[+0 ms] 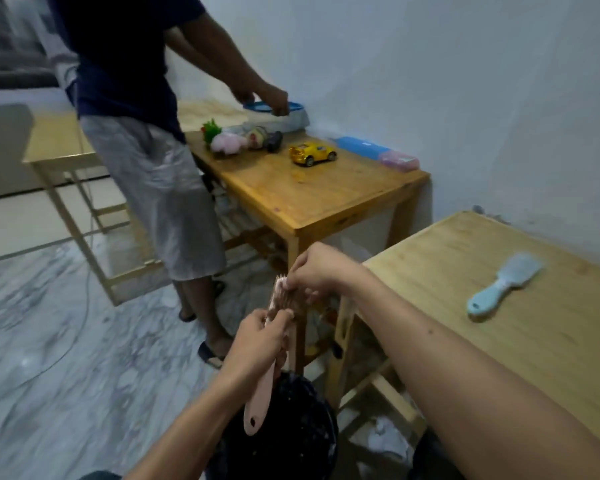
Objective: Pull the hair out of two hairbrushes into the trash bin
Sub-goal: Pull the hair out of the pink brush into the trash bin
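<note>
A pink hairbrush (261, 396) is held upright over the black trash bin (291, 441), handle pointing down toward the bin. My left hand (257, 344) grips the brush around its neck. My right hand (314, 268) pinches brownish hair (284, 299) caught in the bristles at the brush head. A light blue hairbrush (503, 289) lies on the light wooden table (551, 341) to my right, bristle side hidden.
Another person (142, 133) stands to the left by a darker wooden table (309, 199) carrying a yellow toy car (312, 154), soft toys and blue boxes. A light wooden frame table (59, 147) stands behind them. Cables run over the marble floor.
</note>
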